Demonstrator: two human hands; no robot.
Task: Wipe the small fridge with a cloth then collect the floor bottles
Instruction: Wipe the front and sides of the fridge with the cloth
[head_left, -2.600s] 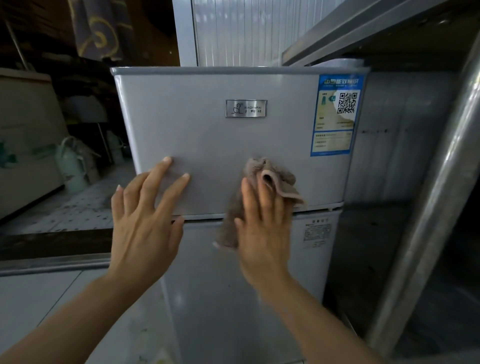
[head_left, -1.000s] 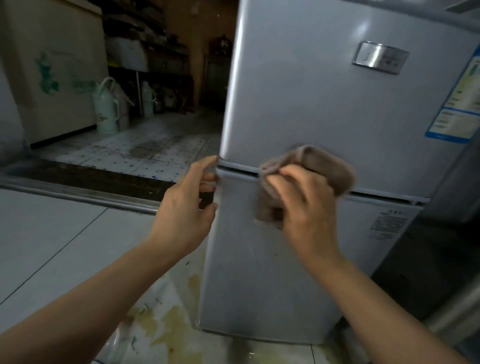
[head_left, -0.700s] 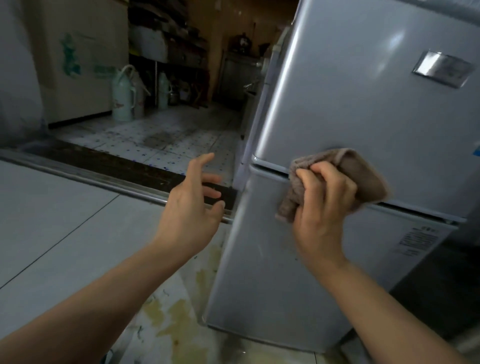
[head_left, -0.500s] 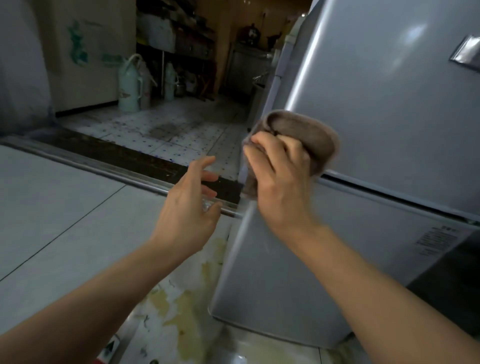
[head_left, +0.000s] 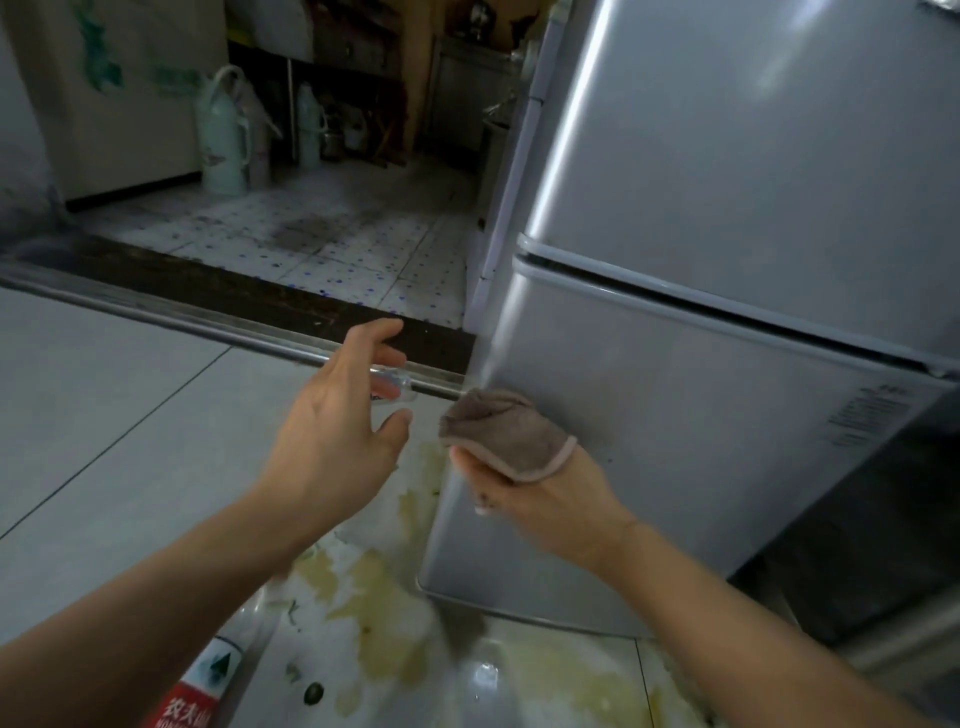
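- One small silver two-door fridge (head_left: 727, 260) stands on the floor at right, its upper and lower doors closed with a dark seam between them
- One folded brown-grey cloth (head_left: 506, 434) is draped over the right hand's fingers and pressed against the left edge of the lower door
- The right hand (head_left: 540, 493) holds the cloth; how its fingers lie beneath is hidden
- The left hand (head_left: 337, 431) hovers beside the cloth, fingers loosely spread and relaxed, holding nothing
- One clear plastic bottle with a red-and-white label (head_left: 208, 680) lies on the pale tiled floor (head_left: 104, 415) at the bottom edge, partly cut off
- A second clear bottle (head_left: 392, 387) lies by the metal door track (head_left: 156, 312), partly hidden behind the left hand
- Yellowish stains (head_left: 384, 623) spread across the floor before the fridge
- Two pale green thermos jugs (head_left: 226, 140) stand in the far room
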